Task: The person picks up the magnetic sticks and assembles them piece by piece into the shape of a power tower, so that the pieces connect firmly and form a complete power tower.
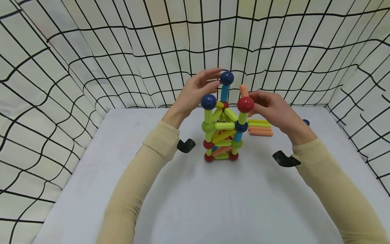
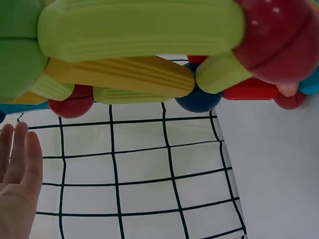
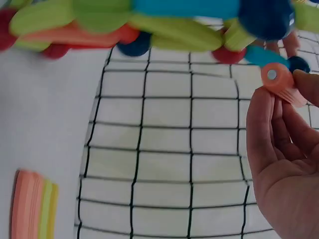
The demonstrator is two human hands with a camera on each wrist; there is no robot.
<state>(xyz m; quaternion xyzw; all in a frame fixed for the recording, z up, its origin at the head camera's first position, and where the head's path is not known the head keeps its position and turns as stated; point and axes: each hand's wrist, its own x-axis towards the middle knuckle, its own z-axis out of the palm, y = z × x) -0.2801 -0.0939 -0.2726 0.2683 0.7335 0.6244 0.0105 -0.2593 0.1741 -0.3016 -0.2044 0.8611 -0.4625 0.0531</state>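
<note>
A tower of magnetic sticks and balls (image 1: 224,126) stands upright on the white table. Two dark blue balls and a red ball (image 1: 245,104) cap its upper sticks. My left hand (image 1: 197,86) is at the upper left of the tower, its fingers extended beside the rear blue ball (image 1: 226,78); whether they touch it I cannot tell. Between thumb and fingers, my right hand (image 1: 272,108) pinches an orange magnetic stick (image 3: 285,84), whose round end with a metal dot faces the right wrist camera. In the head view that stick rises behind the red ball.
Several loose yellow, green and orange sticks (image 1: 259,127) lie side by side to the right of the tower. Farther right, a blue ball (image 1: 306,122) is partly hidden by the right wrist. Black netting over pale walls (image 1: 152,51) encloses the table (image 1: 195,203).
</note>
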